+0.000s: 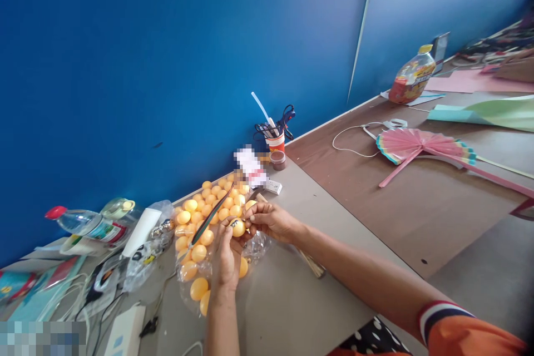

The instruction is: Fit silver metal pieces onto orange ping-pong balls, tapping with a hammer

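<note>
My left hand (228, 258) is closed around a small orange ball (237, 227) that bears dark markings. It looks like a table tennis ball. Beside it, my right hand (271, 221) is pinched at the ball's right side, and whatever its fingertips hold is too small to make out. Many similar orange balls (199, 253) lie in a clear plastic bag just behind and left of my hands. Across the bag rests a long, thin dark strip (212, 214) with coloured edges. Wooden sticks (312, 263) lie partly hidden beneath my right forearm.
A cup (276, 142) of tools and a small round tub (278, 160) stand by the blue wall. On the left are a red-capped bottle (87, 222), cables and a power strip (125, 331). A pink paper fan (417, 147) and a juice bottle (413, 75) are on the right.
</note>
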Available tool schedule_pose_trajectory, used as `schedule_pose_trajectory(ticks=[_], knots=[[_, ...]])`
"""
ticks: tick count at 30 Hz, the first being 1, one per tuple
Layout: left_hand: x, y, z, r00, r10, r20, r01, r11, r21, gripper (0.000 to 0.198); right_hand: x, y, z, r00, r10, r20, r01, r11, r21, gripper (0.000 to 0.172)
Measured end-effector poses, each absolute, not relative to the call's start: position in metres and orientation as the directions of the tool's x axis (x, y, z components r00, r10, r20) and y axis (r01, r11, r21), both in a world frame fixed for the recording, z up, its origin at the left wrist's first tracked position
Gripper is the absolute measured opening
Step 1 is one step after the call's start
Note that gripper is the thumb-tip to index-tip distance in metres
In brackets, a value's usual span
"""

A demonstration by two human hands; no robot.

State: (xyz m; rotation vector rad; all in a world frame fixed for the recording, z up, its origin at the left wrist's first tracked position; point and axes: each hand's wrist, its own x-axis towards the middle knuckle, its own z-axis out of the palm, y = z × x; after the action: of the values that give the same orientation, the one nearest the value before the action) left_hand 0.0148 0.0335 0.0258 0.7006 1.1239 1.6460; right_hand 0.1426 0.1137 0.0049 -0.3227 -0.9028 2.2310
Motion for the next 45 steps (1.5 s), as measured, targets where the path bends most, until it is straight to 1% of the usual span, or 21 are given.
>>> schedule_pose_trajectory(ticks=[8, 12, 15, 19, 24, 29, 35, 42, 45], knots=[[0.015, 0.033, 0.023, -0.325, 0.946, -0.011, -0.355, -0.111, 0.928, 0.044, 0.143, 0.115, 0.003, -0.730, 0.683, 0.034, -0.527, -0.530, -0.664, 0.032], [0.014, 0.034, 0.021, -0.344, 0.939, -0.029, -0.350, -0.099, 0.932, 0.052, 0.142, 0.116, 0.002, -0.715, 0.700, 0.001, -0.525, -0.535, -0.662, 0.034], [0.013, 0.035, 0.022, -0.331, 0.942, -0.050, -0.353, -0.074, 0.933, 0.057, 0.143, 0.116, 0.003, -0.706, 0.708, -0.021, -0.506, -0.525, -0.684, 0.035], [0.016, 0.033, 0.026, -0.329, 0.943, -0.038, -0.353, -0.085, 0.932, 0.056, 0.143, 0.116, 0.005, -0.707, 0.707, -0.032, -0.468, -0.501, -0.728, 0.031], [0.014, 0.031, 0.023, -0.385, 0.922, -0.046, -0.240, -0.052, 0.969, 0.065, 0.143, 0.115, 0.008, -0.639, 0.769, -0.031, -0.484, -0.433, -0.760, 0.028], [0.010, 0.032, 0.014, -0.385, 0.923, -0.006, -0.126, -0.046, 0.991, 0.059, 0.142, 0.115, 0.008, -0.687, 0.727, -0.021, -0.481, -0.476, -0.737, 0.032], [0.007, 0.030, 0.010, -0.343, 0.939, 0.011, -0.047, -0.029, 0.998, 0.055, 0.142, 0.115, 0.007, -0.693, 0.721, -0.009, -0.463, -0.455, -0.761, 0.032], [0.009, 0.030, 0.014, -0.320, 0.947, -0.011, -0.079, -0.015, 0.997, 0.061, 0.143, 0.113, 0.005, -0.696, 0.718, -0.026, -0.418, -0.434, -0.798, 0.035], [0.010, 0.030, 0.017, -0.325, 0.946, -0.006, -0.058, -0.013, 0.998, 0.059, 0.142, 0.112, 0.006, -0.699, 0.715, -0.034, -0.405, -0.435, -0.804, 0.035]])
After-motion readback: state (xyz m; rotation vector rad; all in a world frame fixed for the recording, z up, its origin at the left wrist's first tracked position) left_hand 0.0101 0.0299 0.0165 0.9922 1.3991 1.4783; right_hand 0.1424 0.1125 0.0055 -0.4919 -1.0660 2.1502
